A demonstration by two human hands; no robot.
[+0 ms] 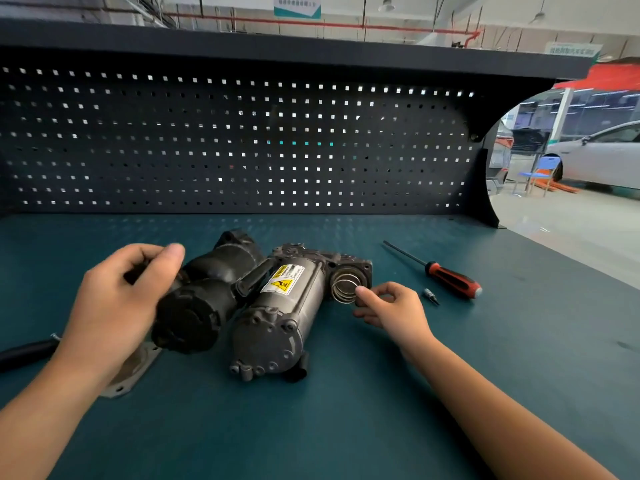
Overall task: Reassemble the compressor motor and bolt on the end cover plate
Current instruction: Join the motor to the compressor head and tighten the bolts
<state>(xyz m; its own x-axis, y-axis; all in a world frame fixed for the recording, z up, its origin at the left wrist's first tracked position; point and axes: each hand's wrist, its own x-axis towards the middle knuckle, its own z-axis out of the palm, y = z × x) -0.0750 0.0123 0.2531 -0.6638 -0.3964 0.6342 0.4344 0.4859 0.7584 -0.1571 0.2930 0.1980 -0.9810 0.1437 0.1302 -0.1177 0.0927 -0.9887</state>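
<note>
Gripping the black motor (pixel 207 292) with curled fingers, the left hand (pixel 114 299) holds it near the middle of the workbench (pixel 346 427), just beside the grey compressor body (pixel 287 313). The right hand (pixel 391 306) pinches the outer coil of a spring (pixel 344 284) seated in the compressor's far end. The flat end cover plate (pixel 133 372) lies toward the front-left edge, partly under the left wrist. A red-handled screwdriver (pixel 450 277) and small bit (pixel 431 296) lie toward the right edge.

A teal surface (pixel 346 427) runs back to a dark pegboard (pixel 207 143) with a shelf (pixel 277 46) over it. Past its right end a white car (pixel 602 157) stands on the shop floor (pixel 571 223), a blue chair (pixel 540 171) just beside it. A red pipe (pixel 311 25) runs overhead.
</note>
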